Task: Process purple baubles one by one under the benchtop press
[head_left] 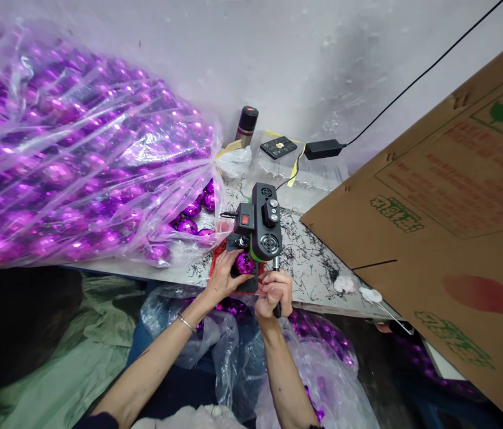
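A shiny purple bauble (244, 263) sits on the dark base of a small black machine (265, 221) with green trim, a red switch and round vents. My left hand (227, 275) is closed around the bauble, thumb on the near side and fingers on the far side. To its right, my right hand (275, 292) wraps round the black grip of the machine's metal lever (277, 307). Under the machine lies a red mat (216, 257). Just left of it, several loose purple baubles (187, 226) rest on the table.
A large clear bag of purple baubles (77, 155) fills the left side. A cardboard box (439, 220) stands at right. Behind are a dark bottle (246, 125), a black remote (278, 147) and a power adapter (323, 149). Black scraps litter the table (305, 280); plastic bags (318, 369) lie below.
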{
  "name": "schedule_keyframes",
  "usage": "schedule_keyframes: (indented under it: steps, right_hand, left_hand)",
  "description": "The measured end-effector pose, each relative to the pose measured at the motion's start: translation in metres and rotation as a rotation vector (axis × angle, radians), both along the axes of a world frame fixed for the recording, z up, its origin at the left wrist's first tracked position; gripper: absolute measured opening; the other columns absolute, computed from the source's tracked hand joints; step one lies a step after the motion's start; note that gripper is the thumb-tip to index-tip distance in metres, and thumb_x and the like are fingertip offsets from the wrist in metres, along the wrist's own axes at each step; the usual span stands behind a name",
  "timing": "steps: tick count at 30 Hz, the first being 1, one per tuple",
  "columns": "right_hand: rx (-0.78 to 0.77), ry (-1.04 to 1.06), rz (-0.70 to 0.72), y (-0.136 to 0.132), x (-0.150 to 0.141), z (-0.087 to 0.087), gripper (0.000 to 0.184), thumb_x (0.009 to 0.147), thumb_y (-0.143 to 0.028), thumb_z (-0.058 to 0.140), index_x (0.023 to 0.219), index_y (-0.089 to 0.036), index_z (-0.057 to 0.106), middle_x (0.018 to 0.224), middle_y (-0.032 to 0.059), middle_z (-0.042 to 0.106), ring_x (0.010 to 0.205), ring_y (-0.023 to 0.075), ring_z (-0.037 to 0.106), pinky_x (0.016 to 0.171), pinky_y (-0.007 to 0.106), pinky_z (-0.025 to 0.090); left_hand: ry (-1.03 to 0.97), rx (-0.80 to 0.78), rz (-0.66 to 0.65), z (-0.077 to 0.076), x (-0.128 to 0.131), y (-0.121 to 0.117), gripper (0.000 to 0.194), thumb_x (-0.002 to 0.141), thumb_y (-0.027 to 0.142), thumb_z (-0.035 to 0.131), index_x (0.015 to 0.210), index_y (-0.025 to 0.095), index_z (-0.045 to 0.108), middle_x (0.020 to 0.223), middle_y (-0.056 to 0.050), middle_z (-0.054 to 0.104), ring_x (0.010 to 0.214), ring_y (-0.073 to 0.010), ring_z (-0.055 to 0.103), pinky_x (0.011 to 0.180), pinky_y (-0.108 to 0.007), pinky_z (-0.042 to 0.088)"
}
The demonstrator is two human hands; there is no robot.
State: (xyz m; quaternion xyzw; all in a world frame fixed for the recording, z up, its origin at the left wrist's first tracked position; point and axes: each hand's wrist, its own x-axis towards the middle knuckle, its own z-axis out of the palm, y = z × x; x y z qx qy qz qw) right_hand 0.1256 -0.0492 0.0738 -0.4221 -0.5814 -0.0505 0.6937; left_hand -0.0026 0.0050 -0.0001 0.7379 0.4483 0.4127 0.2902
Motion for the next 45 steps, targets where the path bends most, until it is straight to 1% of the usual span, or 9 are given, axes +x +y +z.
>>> schedule_keyframes:
  steps: [8, 13, 17, 21, 25, 28, 35, 39, 45]
  right_hand:
    - [0.016, -0.065, -0.048, 0.004, -0.001, -0.007, 0.037, 0.114, -0.029, 0.042, 0.078, -0.024, 0.052, 0.079, -0.0030, 0.060, 0.068, 0.0143, 0.066, 0.075, 0.036, 0.055]
    - [-0.107, 0.043, -0.036, -0.002, 0.000, 0.024, 0.036, 0.112, -0.024, 0.045, 0.077, -0.025, 0.051, 0.076, -0.0027, 0.059, 0.067, 0.0139, 0.061, 0.063, 0.031, 0.048]
    - [-0.200, 0.091, -0.012, -0.008, 0.002, 0.050, 0.038, 0.112, -0.023, 0.049, 0.075, -0.024, 0.055, 0.075, -0.0015, 0.062, 0.070, 0.0145, 0.063, 0.065, 0.031, 0.047]
    - [-0.185, 0.050, -0.006, -0.011, 0.002, 0.042, 0.038, 0.112, -0.025, 0.051, 0.076, -0.024, 0.059, 0.078, -0.0002, 0.066, 0.073, 0.0151, 0.066, 0.067, 0.031, 0.049]
    - [-0.158, 0.046, -0.019, -0.011, 0.001, 0.028, 0.036, 0.112, -0.024, 0.050, 0.077, -0.024, 0.059, 0.079, -0.0001, 0.066, 0.071, 0.0146, 0.065, 0.065, 0.031, 0.050]
    - [-0.153, 0.050, -0.006, -0.011, 0.000, 0.027, 0.036, 0.111, -0.022, 0.050, 0.077, -0.024, 0.059, 0.080, -0.0002, 0.066, 0.073, 0.0143, 0.065, 0.066, 0.030, 0.050]
    - [-0.164, 0.038, 0.007, -0.012, 0.001, 0.026, 0.034, 0.111, -0.019, 0.049, 0.078, -0.023, 0.058, 0.082, 0.0003, 0.065, 0.074, 0.0143, 0.066, 0.066, 0.030, 0.051]
    - [-0.156, 0.037, 0.014, -0.011, 0.002, 0.026, 0.033, 0.110, -0.018, 0.049, 0.079, -0.024, 0.057, 0.081, -0.0002, 0.065, 0.073, 0.0142, 0.066, 0.064, 0.030, 0.051]
    - [-0.135, -0.021, 0.014, -0.010, 0.004, 0.034, 0.033, 0.109, -0.016, 0.049, 0.078, -0.024, 0.059, 0.078, -0.0004, 0.065, 0.073, 0.0154, 0.066, 0.065, 0.031, 0.050]
  left_hand:
    - [-0.019, 0.005, 0.005, 0.000, 0.001, 0.003, 0.059, 0.094, 0.052, 0.085, 0.141, 0.021, 0.068, 0.135, -0.017, 0.079, 0.130, -0.0380, 0.074, 0.115, -0.059, 0.057]
    - [-0.013, 0.037, -0.025, 0.000, 0.001, 0.005, 0.062, 0.095, 0.053, 0.083, 0.145, 0.020, 0.065, 0.139, -0.018, 0.077, 0.135, -0.0383, 0.073, 0.117, -0.060, 0.057]
    - [0.056, 0.171, -0.060, -0.003, -0.012, -0.022, 0.067, 0.099, 0.054, 0.080, 0.153, 0.020, 0.059, 0.145, -0.019, 0.075, 0.138, -0.0381, 0.071, 0.125, -0.064, 0.050]
    - [0.109, 0.372, -0.051, 0.009, -0.039, -0.047, 0.060, 0.105, 0.055, 0.071, 0.152, 0.020, 0.061, 0.143, -0.019, 0.076, 0.135, -0.0356, 0.073, 0.119, -0.058, 0.057]
    - [0.152, 0.409, 0.153, 0.046, -0.069, -0.007, 0.034, 0.115, 0.025, 0.047, 0.137, 0.022, 0.072, 0.130, -0.014, 0.082, 0.123, -0.0274, 0.078, 0.109, -0.047, 0.061]
    - [0.392, 0.172, 0.252, 0.078, -0.085, 0.048, 0.036, 0.111, 0.018, 0.046, 0.124, 0.019, 0.079, 0.121, -0.016, 0.085, 0.114, -0.0300, 0.080, 0.101, -0.045, 0.061]
    - [0.823, -0.175, -0.055, 0.106, -0.089, 0.079, 0.025, 0.100, 0.037, 0.077, 0.118, 0.021, 0.080, 0.104, -0.016, 0.085, 0.109, -0.0380, 0.082, 0.093, -0.041, 0.057]
    - [0.635, -0.227, -0.014, 0.090, -0.089, 0.067, 0.045, 0.093, 0.034, 0.079, 0.135, 0.019, 0.070, 0.130, -0.019, 0.080, 0.122, -0.0403, 0.078, 0.102, -0.046, 0.059]
    - [-0.307, -0.284, 0.221, 0.080, -0.099, 0.046, 0.077, 0.079, 0.055, 0.086, 0.143, 0.022, 0.058, 0.133, -0.012, 0.073, 0.121, -0.0327, 0.074, 0.108, -0.048, 0.060]
